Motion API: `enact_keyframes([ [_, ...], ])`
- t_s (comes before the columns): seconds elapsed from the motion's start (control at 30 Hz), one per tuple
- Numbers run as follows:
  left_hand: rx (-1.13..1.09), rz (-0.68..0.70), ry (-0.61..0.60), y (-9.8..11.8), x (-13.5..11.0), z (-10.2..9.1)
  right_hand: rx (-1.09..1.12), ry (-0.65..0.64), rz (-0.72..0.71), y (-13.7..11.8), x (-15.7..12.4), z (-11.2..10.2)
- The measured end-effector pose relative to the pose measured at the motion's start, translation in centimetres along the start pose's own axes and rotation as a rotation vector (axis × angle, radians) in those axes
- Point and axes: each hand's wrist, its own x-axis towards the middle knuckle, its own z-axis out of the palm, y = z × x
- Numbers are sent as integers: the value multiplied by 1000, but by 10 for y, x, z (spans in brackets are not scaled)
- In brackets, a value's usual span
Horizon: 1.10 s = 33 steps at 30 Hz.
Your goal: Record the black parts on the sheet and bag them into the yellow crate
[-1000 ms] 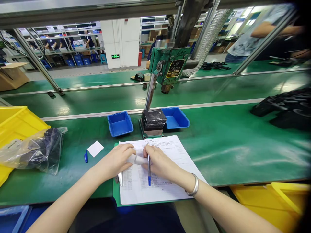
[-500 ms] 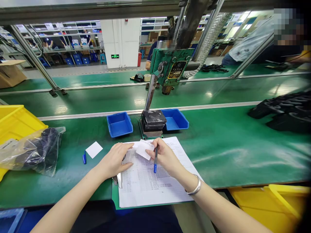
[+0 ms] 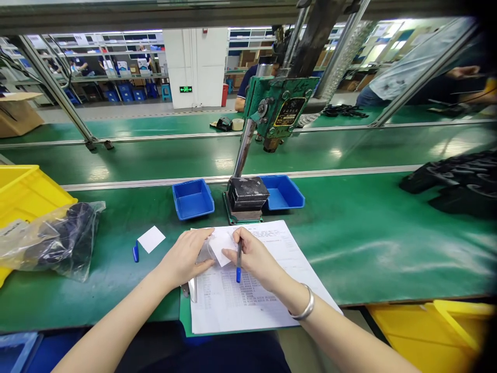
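Left hand: the left hand (image 3: 186, 256) lies on the upper left of the sheet (image 3: 252, 290), fingers curled loosely, the tips pinching the left edge of a small slip (image 3: 222, 251) and a bit of clear film beside it.
Right hand: the right hand (image 3: 254, 259) is closed around a pen (image 3: 238, 263), which stands nearly upright with its blue end down on the sheet; the thumb and forefinger also touch the right edge of the slip. A metal bangle (image 3: 305, 308) sits on that wrist.
Slip: small, white, held between the two hands just above the top of the sheet, a little lifted and tilted.
Sheet: a printed form with rows of small text, clipped on a green board (image 3: 185, 316) at the near edge of the bench (image 3: 368, 248).
Press: a green hand press (image 3: 277, 111) stands just behind the sheet, its dark block (image 3: 247, 192) at the base.
Trays: one blue tray (image 3: 193, 198) left of the block, another (image 3: 283, 191) right of it, both touching or nearly touching the base.
Left side: a white card (image 3: 151, 239) and a blue cap (image 3: 135, 252) lie near each other on the bench; further left a plastic bag (image 3: 50, 241) with dark parts leans on a yellow bin (image 3: 27, 191).
Right side: a heap of black parts (image 3: 454, 181) well apart from the hands; a second yellow bin (image 3: 435, 326) below the bench edge.
Far off: another person (image 3: 411, 67) leans over the next bench.
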Motion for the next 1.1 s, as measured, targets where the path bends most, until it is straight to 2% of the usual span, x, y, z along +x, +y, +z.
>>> enact_keyframes([
  [0.1, 24, 18, 0, -1, -1, 2, -21, -42, 49, -4, 0, -4],
  [0.23, 29, 17, -8, -3, -2, 3, -54, -200, 136, -8, -2, -10],
  [0.4, 0, 55, -44, -3, -2, 3, -88, -311, 61, -17, 3, -14],
  [0.5, -21, 65, -57, -2, -2, 2, -128, -392, 65, -21, 9, -15],
  [0.57, -28, 67, -59, -2, -2, 2, -150, -391, 52, -22, 13, -15],
  [0.67, -27, 65, -50, -3, -2, 3, -243, -265, -38, -20, 15, -13],
  [0.73, -23, 64, -44, -4, -2, 4, -302, -235, -74, -18, 16, -12],
  [0.9, -37, 87, -86, -2, -1, 3, -369, -388, -18, -15, 21, -17],
  [1.1, -67, 99, -148, -2, 0, 1, -530, -423, -22, -24, 32, -16],
])
